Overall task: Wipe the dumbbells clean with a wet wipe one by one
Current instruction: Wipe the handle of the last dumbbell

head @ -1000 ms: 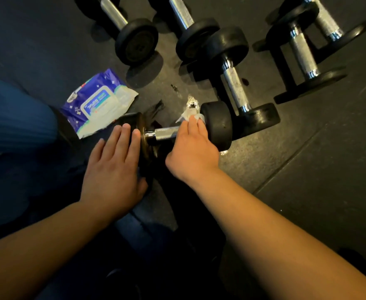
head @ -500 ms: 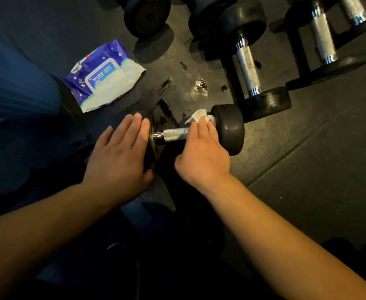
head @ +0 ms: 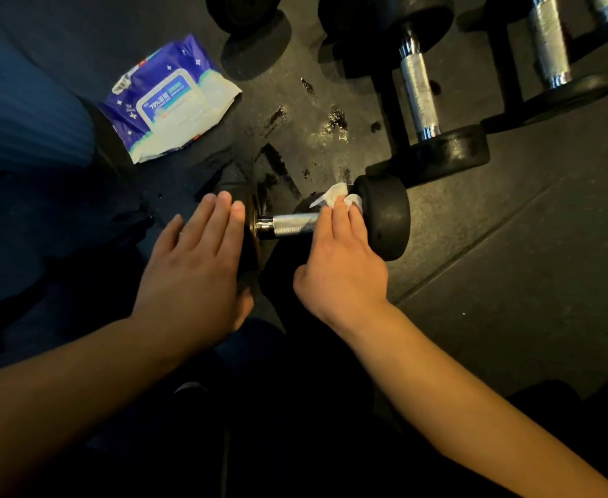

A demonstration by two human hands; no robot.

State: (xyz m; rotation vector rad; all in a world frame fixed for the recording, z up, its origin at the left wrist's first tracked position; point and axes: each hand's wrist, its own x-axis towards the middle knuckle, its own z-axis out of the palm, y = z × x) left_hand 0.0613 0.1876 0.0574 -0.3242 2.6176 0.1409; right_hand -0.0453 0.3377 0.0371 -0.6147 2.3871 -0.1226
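Dumbbell [head: 331, 219] number one, the one being cleaned, is laid on its side on the dark floor [head: 511, 282], its knurled chrome handle running left to right between two black end weights. Its left weight is covered by the left hand [head: 196, 271], which is laid flat on it with the fingers [head: 219, 217] straight and held together. Its handle is covered at the right end by the right hand [head: 342, 260], whose fingers [head: 354, 219] are pressed down close together on a white wet wipe [head: 338, 195]; the wipe is bunched against the inner face of the right weight, and part of it is seen past the fingertips. Whether the thumb is curled under the handle cannot be told.

Wet streaks [head: 334, 120] are seen on the floor just beyond the handle. A blue and white wipes pack [head: 169, 102] is laid flat on the floor, up and to the left. A second dumbbell [head: 421, 98] is laid just beyond the right weight, and a third dumbbell [head: 550, 52] is seen near the upper right edge. More black weights [head: 252, 16] are cut off by the top edge.
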